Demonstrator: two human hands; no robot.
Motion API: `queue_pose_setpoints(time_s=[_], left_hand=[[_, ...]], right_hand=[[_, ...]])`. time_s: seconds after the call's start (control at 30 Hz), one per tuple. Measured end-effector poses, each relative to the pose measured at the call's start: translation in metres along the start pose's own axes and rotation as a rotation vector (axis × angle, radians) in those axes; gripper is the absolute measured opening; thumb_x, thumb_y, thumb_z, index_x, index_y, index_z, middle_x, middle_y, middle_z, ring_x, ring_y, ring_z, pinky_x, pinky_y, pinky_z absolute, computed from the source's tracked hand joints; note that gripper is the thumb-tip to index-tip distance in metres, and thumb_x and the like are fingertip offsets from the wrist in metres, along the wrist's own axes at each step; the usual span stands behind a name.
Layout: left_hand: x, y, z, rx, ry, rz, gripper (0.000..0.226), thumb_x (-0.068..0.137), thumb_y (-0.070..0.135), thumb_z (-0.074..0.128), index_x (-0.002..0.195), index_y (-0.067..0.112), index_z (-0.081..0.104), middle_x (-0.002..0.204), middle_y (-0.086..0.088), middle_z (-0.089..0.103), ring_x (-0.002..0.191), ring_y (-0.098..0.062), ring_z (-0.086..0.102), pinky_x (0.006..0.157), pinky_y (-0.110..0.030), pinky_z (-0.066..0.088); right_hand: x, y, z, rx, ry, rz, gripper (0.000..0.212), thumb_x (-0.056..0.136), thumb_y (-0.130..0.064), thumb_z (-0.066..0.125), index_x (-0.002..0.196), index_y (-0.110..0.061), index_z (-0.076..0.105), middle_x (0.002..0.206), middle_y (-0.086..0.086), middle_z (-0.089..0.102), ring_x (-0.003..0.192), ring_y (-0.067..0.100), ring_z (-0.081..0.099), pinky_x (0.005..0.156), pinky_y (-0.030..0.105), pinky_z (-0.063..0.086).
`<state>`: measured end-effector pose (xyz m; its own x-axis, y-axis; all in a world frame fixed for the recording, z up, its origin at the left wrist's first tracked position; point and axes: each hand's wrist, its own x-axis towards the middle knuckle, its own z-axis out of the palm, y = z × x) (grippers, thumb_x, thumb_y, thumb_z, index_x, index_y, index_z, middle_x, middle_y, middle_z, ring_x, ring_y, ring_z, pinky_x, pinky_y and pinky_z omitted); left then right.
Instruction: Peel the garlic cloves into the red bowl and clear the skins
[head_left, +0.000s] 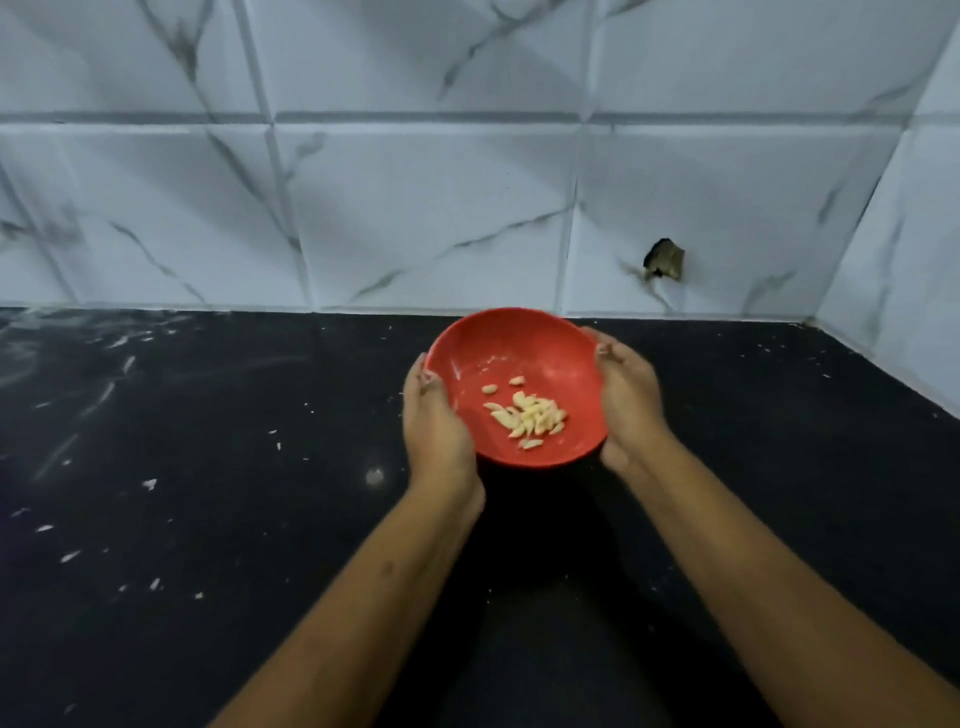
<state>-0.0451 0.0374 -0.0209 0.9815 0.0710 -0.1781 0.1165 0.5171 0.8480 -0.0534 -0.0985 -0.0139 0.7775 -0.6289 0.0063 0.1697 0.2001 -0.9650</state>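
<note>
Two hands (530, 410) cradling red bowl (519, 343), peeled cloves (530, 415) inside

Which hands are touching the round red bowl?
Touching, both. Head view: left hand grips the round red bowl at its left rim; right hand clasps its right side.

Both bare forearms reach up from the bottom edge toward the middle of the frame. The left hand (439, 426) and right hand (631, 400) cup opposite sides of the red bowl (519, 343), with the thumbs over its rim.
</note>
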Motion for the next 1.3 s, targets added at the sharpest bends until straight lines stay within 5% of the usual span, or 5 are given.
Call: queue_pose_setpoints(time_s=[0.2, 0.3, 0.57, 1.03, 1.3], left_hand=[[-0.012, -0.003, 0.014, -0.056, 0.202, -0.197, 0.027, 0.101, 0.020, 0.041, 0.117, 0.019, 0.062, 0.104, -0.006, 0.069, 0.084, -0.020, 0.066, 0.068, -0.034, 0.055], [-0.028, -0.011, 0.021, -0.028, 0.137, -0.303, 0.031, 0.102, 0.023, 0.037, 0.125, 0.025, 0.058, 0.110, -0.006, 0.068, 0.097, -0.024, 0.066, 0.081, -0.043, 0.056], [-0.021, 0.002, 0.033, 0.053, 0.077, -0.404, 0.035, 0.103, 0.020, 0.034, 0.130, 0.024, 0.055, 0.111, -0.004, 0.067, 0.094, -0.021, 0.066, 0.073, -0.035, 0.056], [-0.010, -0.033, 0.046, 0.084, 0.181, -0.367, 0.033, 0.103, 0.020, 0.034, 0.126, 0.026, 0.058, 0.114, 0.000, 0.065, 0.103, -0.019, 0.063, 0.089, -0.041, 0.053], [-0.007, -0.030, 0.052, 0.236, 0.256, -0.276, 0.032, 0.099, 0.010, 0.040, 0.121, 0.024, 0.058, 0.110, 0.005, 0.065, 0.096, -0.012, 0.064, 0.070, -0.025, 0.053]], right_hand=[[-0.016, -0.010, -0.006, -0.050, 0.151, 0.161, 0.022, 0.100, -0.011, 0.045, 0.109, -0.022, 0.062, 0.103, 0.007, 0.067, 0.094, 0.026, 0.066, 0.085, 0.043, 0.056], [-0.011, -0.016, -0.023, -0.049, 0.190, 0.306, 0.023, 0.099, -0.008, 0.047, 0.115, -0.016, 0.061, 0.097, 0.006, 0.065, 0.088, 0.025, 0.065, 0.084, 0.045, 0.055], [-0.019, -0.009, -0.029, -0.136, 0.323, 0.327, 0.029, 0.104, -0.018, 0.038, 0.124, -0.017, 0.059, 0.119, 0.008, 0.062, 0.105, 0.027, 0.062, 0.092, 0.048, 0.052], [0.001, 0.008, -0.047, -0.190, 0.317, 0.265, 0.026, 0.104, -0.022, 0.037, 0.120, -0.025, 0.057, 0.104, -0.010, 0.059, 0.094, 0.010, 0.060, 0.076, 0.031, 0.053], [0.007, 0.008, -0.060, -0.223, 0.152, 0.322, 0.033, 0.104, -0.025, 0.035, 0.132, -0.031, 0.052, 0.123, -0.006, 0.056, 0.109, 0.014, 0.059, 0.089, 0.036, 0.053]])
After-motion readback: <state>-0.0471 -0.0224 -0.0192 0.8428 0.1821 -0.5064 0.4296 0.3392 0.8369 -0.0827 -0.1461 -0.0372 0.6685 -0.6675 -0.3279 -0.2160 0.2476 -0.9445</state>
